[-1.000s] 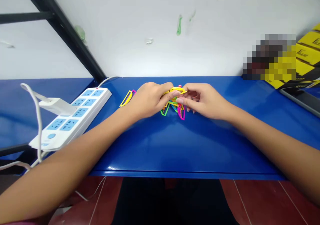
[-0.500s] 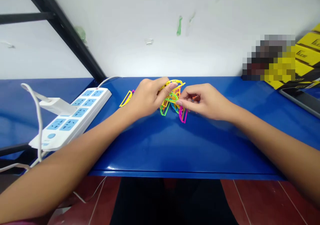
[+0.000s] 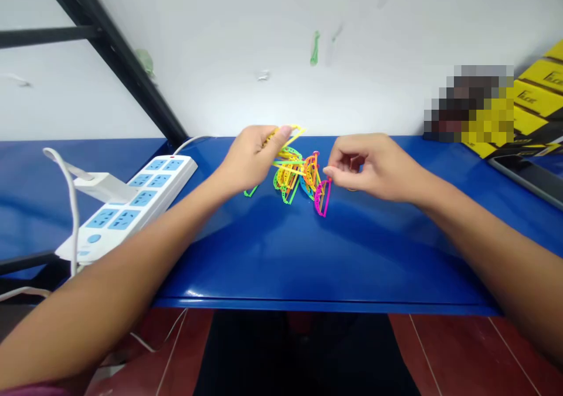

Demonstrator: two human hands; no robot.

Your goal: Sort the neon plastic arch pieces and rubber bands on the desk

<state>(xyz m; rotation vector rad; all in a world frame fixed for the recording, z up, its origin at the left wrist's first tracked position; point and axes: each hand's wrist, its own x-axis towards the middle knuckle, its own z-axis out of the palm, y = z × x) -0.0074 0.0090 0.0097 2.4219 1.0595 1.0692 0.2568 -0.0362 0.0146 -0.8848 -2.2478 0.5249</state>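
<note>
My left hand is closed around a yellow half-moon plastic piece, whose tip sticks out past the thumb. Below and right of it lies a pile of similar openwork pieces in green, yellow, orange and blue. A pink half-moon piece stands out at the pile's right side. My right hand is pinched right at this pink piece's upper end; what its fingertips hold, if anything, is hidden. A green piece shows partly under my left hand.
On the left of the blue table lies a white power strip with a plugged-in adapter and cable. Yellow boxes and a dark phone are at the right. A white wall rises behind.
My left hand has lifted and shifted left with the yellow piece, uncovering more of the pile. My right hand has moved slightly right, away from the green piece. The pink piece stays in place.
</note>
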